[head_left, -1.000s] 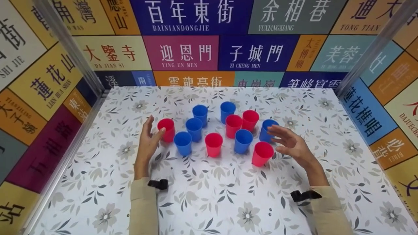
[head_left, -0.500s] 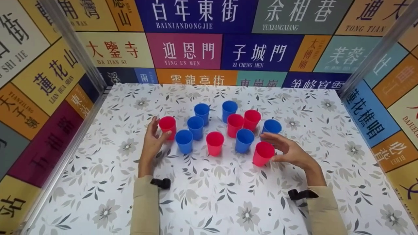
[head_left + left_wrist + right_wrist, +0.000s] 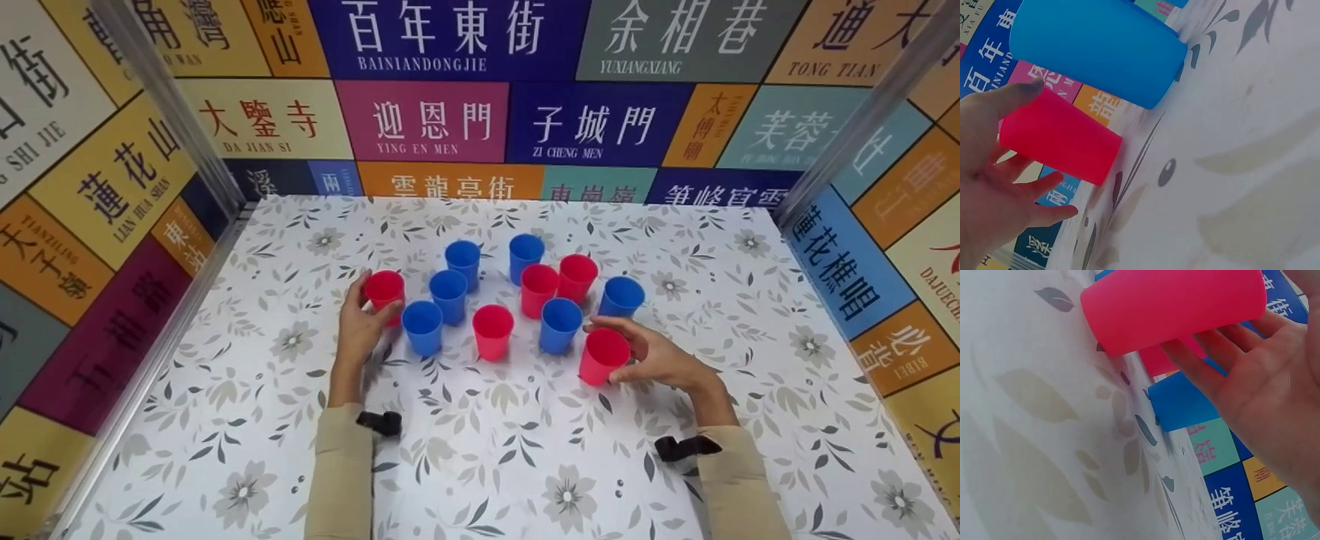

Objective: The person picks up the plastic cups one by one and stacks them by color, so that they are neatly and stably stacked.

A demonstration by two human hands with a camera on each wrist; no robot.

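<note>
At the left end of a group of plastic cups, my left hand (image 3: pixel 358 322) holds an upright red cup (image 3: pixel 385 289), thumb in front and fingers round its far side. The left wrist view shows the thumb by this red cup's rim (image 3: pixel 1061 135), with the lower fingers spread. At the right front, my right hand (image 3: pixel 656 358) has its thumb and fingers round another red cup (image 3: pixel 600 358). In the right wrist view its fingers pass behind that red cup (image 3: pixel 1174 309). Beside the left cup stands a blue cup (image 3: pixel 423 330).
Between the hands, several blue and red cups stand mouth up, among them a red cup (image 3: pixel 492 336), a blue cup (image 3: pixel 561 328) and a blue cup (image 3: pixel 622 298) behind the right hand. A floral cloth covers the table (image 3: pixel 465 450). Sign-printed panels (image 3: pixel 427 120) wall the back and sides.
My left hand has moved right and come round the red cup. My right hand has moved left and down from the blue cup to the front red cup, its fingers now round it.
</note>
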